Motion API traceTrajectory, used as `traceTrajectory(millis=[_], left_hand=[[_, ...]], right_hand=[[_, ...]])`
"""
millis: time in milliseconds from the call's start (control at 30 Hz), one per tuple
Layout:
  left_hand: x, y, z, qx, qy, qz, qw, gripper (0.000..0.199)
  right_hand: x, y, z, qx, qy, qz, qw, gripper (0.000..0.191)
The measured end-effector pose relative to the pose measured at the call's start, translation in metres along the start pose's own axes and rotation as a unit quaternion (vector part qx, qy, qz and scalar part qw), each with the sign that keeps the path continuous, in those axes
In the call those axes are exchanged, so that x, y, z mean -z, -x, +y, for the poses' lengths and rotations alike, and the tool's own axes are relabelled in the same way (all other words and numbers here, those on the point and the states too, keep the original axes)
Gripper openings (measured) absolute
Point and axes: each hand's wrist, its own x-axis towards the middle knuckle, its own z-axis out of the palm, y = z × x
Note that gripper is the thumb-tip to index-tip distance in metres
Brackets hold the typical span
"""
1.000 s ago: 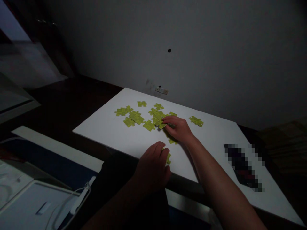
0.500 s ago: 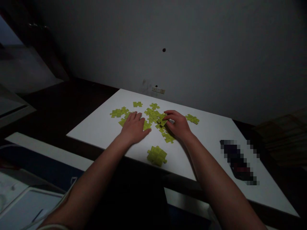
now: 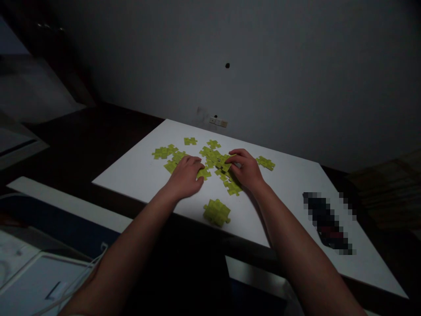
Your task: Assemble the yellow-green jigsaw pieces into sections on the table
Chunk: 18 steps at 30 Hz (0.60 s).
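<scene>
Nearest, at lower left, a white device (image 3: 42, 281) with a cable (image 3: 82, 281) lies off the surface. A stacked block of puzzle pieces (image 3: 216, 213) sits close to the near edge of the white surface (image 3: 269, 215), well apart from the others, as if set aside to leave room. Both forearms reach in past it, so the hands meet over the loose yellow-green pieces (image 3: 210, 157). The left hand (image 3: 186, 177) is cupped low, its fingers (image 3: 195, 161) curled down beside a single piece (image 3: 204, 174); whether it grips anything cannot be told. The right hand (image 3: 246, 170) is more closed, its thumb and fingers seemingly pinching a piece (image 3: 223, 163) at the middle of the cluster. Beyond lie small joined clumps (image 3: 163, 152) and, out to the right, another (image 3: 265, 163). A pixelated object (image 3: 327, 221) rests further right, too blurred to name. A wall plate (image 3: 219, 122) sits past the far edge.
</scene>
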Motion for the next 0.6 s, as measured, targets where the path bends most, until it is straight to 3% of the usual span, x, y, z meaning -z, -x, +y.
traceTrajectory(millis=[200, 400, 600], left_hand=[[-0.0004, 0.0015, 0.0026, 0.018, -0.005, 0.014, 1.000, 0.068], [-0.0047, -0.0003, 0.0016, 0.006, -0.014, 0.000, 1.000, 0.054], [-0.0068, -0.0014, -0.0014, 0.006, 0.027, 0.012, 1.000, 0.040]], right_hand=[[0.0027, 0.0002, 0.0004, -0.015, 0.011, -0.016, 1.000, 0.023], [0.0048, -0.0007, -0.0001, -0.017, 0.040, -0.031, 0.999, 0.025], [0.0055, -0.0032, -0.0059, -0.069, 0.007, 0.045, 0.997, 0.024]])
